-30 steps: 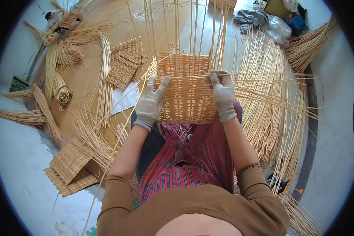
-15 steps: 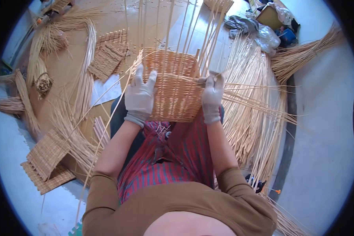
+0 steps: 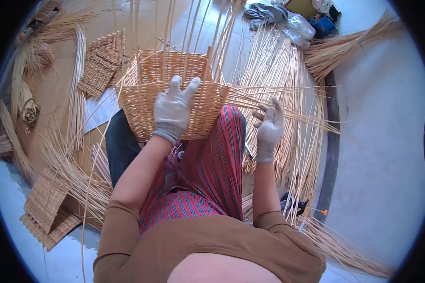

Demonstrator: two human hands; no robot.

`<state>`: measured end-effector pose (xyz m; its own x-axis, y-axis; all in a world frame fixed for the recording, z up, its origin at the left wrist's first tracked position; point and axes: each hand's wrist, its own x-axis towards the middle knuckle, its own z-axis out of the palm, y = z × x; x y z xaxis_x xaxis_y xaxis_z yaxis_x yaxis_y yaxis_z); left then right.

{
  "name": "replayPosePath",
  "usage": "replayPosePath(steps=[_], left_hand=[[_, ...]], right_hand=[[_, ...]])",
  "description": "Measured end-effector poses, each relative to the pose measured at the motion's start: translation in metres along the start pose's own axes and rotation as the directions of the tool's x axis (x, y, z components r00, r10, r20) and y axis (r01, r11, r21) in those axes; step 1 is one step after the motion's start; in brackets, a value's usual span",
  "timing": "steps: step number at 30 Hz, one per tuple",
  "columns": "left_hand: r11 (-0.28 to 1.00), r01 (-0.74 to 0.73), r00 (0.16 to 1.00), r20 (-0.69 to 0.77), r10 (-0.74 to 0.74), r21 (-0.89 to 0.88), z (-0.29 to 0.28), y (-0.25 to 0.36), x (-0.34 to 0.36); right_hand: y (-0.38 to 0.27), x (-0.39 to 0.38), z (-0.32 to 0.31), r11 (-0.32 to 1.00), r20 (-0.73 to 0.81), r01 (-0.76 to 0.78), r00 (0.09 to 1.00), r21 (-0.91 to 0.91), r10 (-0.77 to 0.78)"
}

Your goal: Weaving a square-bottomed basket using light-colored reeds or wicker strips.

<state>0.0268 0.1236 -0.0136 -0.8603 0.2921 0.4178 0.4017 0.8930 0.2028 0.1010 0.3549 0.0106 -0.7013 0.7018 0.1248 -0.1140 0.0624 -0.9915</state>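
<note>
A partly woven wicker basket (image 3: 208, 104) rests on my lap, with tall upright stakes rising from its far side. My left hand (image 3: 173, 106), in a pale glove, grips the near wall, its thumb and a finger reaching up to the woven edge. Several loose weaver strands (image 3: 311, 120) stick out to the right from the basket's right corner. Beside those strands is my right hand (image 3: 270, 125), also gloved, raised with its fingers apart; whether a fingertip touches a strand is unclear.
A large spread of wicker rods (image 3: 278, 61) lies on the floor at right, with another bundle (image 3: 349, 47) behind. Flat woven panels (image 3: 99, 70) and a white sheet (image 3: 100, 111) lie at left. More panels (image 3: 47, 200) sit nearer. A clear plastic bag (image 3: 297, 30) is at the back.
The basket has turned and shifted left in view, showing more of its inside. My right hand has let go of its right edge and moved out beside the loose strands.
</note>
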Motion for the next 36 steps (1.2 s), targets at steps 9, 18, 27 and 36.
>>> replayPosePath(steps=[9,18,27,36], left_hand=[[0.318,0.028,0.649,-0.224,-0.727,-0.948,-0.021,-0.095,-0.045],[0.637,0.022,0.926,-0.224,-0.303,-0.771,-0.04,-0.143,-0.068],[0.025,0.16,0.984,0.161,0.07,-0.987,-0.024,-0.186,-0.022],[0.021,0.076,0.872,0.056,-0.487,-0.997,-0.009,-0.123,-0.019]], right_hand=[[0.018,-0.06,0.06,0.999,0.637,0.005,0.77,0.041,-0.03],[-0.023,-0.161,0.186,0.629,0.774,0.749,0.266,0.208,-0.574],[0.021,-0.109,0.145,0.984,0.601,-0.11,0.799,0.143,0.001],[-0.057,-0.05,0.267,0.736,0.481,0.675,0.662,-0.05,-0.575]])
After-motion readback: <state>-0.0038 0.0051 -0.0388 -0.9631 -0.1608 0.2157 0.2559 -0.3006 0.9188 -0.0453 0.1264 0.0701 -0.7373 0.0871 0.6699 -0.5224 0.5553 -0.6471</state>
